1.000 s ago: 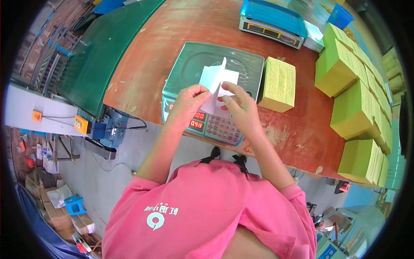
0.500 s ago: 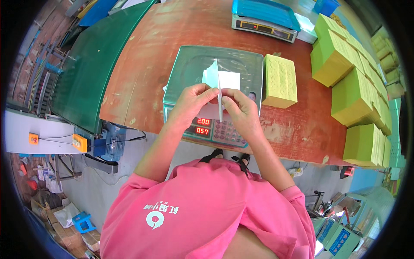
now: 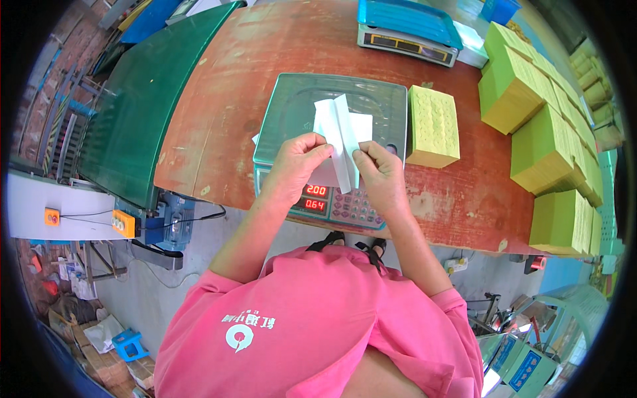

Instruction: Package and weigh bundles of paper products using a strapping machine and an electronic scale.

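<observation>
We look down on a reddish-brown worktop (image 3: 219, 99) with a green surface (image 3: 133, 113) along its left side and bare concrete floor beneath us. A green weighing scale (image 3: 298, 99) sits at the near edge, its red digits lit, and a second scale with a blue top (image 3: 405, 23) stands farther back. Our forearms come up from the pink shirt and meet over the near scale's keypad, wrists bent inward. Our left hand (image 3: 295, 169) has its fingers curled, thumb and forefinger pinched on the left edge of a folded white paper (image 3: 338, 136). Our right hand (image 3: 381, 176) mirrors it, fingers closed on the paper's right edge. The paper stands up between both hands, just above the scale's pan. A yellow-green block of stacked sheets (image 3: 432, 126) lies just right of the scale, and more such stacks (image 3: 544, 132) line the worktop's right side.
</observation>
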Demonstrator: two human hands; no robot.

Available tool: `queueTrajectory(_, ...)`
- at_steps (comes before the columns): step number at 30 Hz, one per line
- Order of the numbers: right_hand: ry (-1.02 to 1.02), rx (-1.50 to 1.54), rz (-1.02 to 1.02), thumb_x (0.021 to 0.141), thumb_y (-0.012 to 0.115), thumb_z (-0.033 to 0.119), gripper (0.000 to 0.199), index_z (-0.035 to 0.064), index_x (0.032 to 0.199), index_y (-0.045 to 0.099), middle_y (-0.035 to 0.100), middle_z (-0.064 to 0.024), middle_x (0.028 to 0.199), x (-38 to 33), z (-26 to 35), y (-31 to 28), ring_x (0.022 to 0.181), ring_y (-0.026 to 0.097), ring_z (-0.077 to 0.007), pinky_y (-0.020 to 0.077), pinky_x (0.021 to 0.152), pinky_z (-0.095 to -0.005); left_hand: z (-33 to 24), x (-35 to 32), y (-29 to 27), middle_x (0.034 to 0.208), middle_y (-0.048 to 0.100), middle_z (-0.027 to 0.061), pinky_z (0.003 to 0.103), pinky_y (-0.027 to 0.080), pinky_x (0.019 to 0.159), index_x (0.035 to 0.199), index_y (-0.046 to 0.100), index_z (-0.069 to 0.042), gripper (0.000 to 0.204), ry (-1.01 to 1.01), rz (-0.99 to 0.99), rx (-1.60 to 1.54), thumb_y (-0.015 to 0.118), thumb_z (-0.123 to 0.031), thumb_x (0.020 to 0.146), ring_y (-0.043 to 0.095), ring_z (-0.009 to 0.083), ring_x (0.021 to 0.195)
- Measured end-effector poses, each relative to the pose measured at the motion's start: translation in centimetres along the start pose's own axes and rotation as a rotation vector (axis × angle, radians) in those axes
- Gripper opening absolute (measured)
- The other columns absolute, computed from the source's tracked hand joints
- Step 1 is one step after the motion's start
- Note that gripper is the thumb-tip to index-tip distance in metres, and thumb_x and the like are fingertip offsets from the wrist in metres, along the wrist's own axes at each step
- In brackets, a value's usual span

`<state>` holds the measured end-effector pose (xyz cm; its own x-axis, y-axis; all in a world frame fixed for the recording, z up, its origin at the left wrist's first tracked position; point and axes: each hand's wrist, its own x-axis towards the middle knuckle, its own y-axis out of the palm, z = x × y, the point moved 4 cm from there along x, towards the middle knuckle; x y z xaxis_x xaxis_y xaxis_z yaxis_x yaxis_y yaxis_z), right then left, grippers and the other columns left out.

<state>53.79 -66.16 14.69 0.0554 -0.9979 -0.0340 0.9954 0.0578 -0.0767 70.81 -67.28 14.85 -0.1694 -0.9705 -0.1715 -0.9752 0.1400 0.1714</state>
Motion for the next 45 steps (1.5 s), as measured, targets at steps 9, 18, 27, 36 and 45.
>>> queueTrajectory(9,-0.218,-0.207,-0.194,0.084,0.060,0.002,0.004,-0.0018,0.086,0.061,0.057,-0.0046,0.072,-0.7,0.6,-1.9,0.070,0.049,-0.0094,0.0436,0.062,-0.0293,0.7,-1.2,-0.9,0.089,0.061,0.0025,0.026,0.045,0.073,0.092,0.062,-0.002,0.014,0.141,-0.299,0.260,0.056,-0.008,0.081,0.055,0.0109,0.083)
queueTrajectory(18,-0.378,-0.066,-0.658,0.087,0.059,0.001,0.014,0.0011,0.101,0.058,0.058,-0.0082,0.078,-7.0,2.3,-13.5,0.072,0.055,-0.0099,0.0465,0.065,-0.0262,-4.1,-1.1,7.2,0.098,0.063,0.0090,0.033,0.049,0.080,0.100,0.060,0.001,0.027,0.260,0.213,-0.147,0.050,-0.011,0.078,0.060,0.0189,0.091)
queueTrajectory(27,0.149,-0.579,-0.937,0.085,0.061,0.007,0.022,0.0060,0.106,0.062,0.066,-0.0204,0.086,-22.0,-10.5,-31.3,0.080,0.066,-0.0367,0.0519,0.068,-0.0395,-2.4,-0.3,26.2,0.069,0.048,-0.0051,0.021,0.035,0.052,0.080,0.048,-0.007,0.016,0.242,0.502,0.463,0.057,0.005,0.083,0.043,0.0022,0.059)
queueTrajectory(36,0.097,-0.194,-0.938,0.085,0.065,0.006,0.015,0.0017,0.100,0.063,0.068,-0.0119,0.082,-28.0,-13.4,-41.9,0.073,0.064,-0.0147,0.0504,0.067,-0.0297,-4.6,-0.3,56.3,0.098,0.064,0.0066,0.034,0.050,0.080,0.098,0.059,-0.001,0.011,0.036,0.867,-0.379,0.056,-0.009,0.091,0.060,0.0157,0.090)
queueTrajectory(45,0.097,-0.078,-0.900,0.084,0.066,0.008,0.013,0.0025,0.096,0.065,0.066,-0.0113,0.078,-31.3,-15.9,-51.1,0.068,0.060,-0.0153,0.0488,0.065,-0.0294,5.6,5.3,66.5,0.067,0.060,0.0033,0.025,0.041,0.046,0.077,0.057,-0.008,0.012,-0.247,0.565,-0.052,0.065,-0.008,0.086,0.054,0.0118,0.053)
